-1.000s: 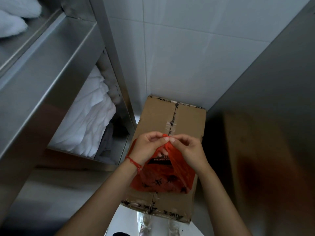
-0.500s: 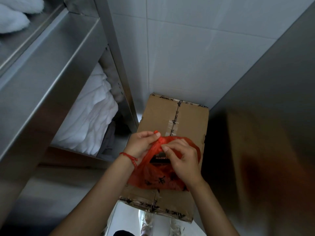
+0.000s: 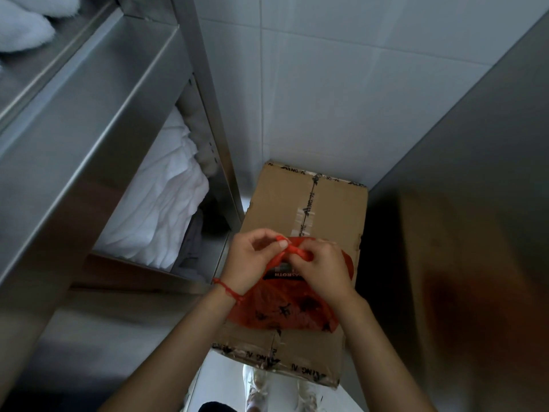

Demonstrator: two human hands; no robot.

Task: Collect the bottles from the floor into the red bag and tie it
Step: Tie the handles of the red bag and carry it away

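The red bag (image 3: 282, 307) is resting on top of a taped cardboard box (image 3: 323, 209), at the 6 o'clock end of its lid. Both hands are working at the bag's mouth, at 12 o'clock of the bag. The left hand (image 3: 252, 260) is pinching a twisted red handle strip between thumb and fingertip; the right hand (image 3: 322, 266) is closing its grip on the other strip, fingers curled over it. Compared with half a second ago, the loose open loop of the mouth has been drawn in: the two strips are now crossing and bunching tightly between the hands, which are sitting closer together. In my judgement this is placing the work in the tying step, with a knot forming but not yet confirmed as pulled tight. A dark label is showing through the plastic, so the bag is holding something; bottles cannot be identified. A steel shelf (image 3: 89, 114) with white linen (image 3: 160, 209) is standing at 9 o'clock
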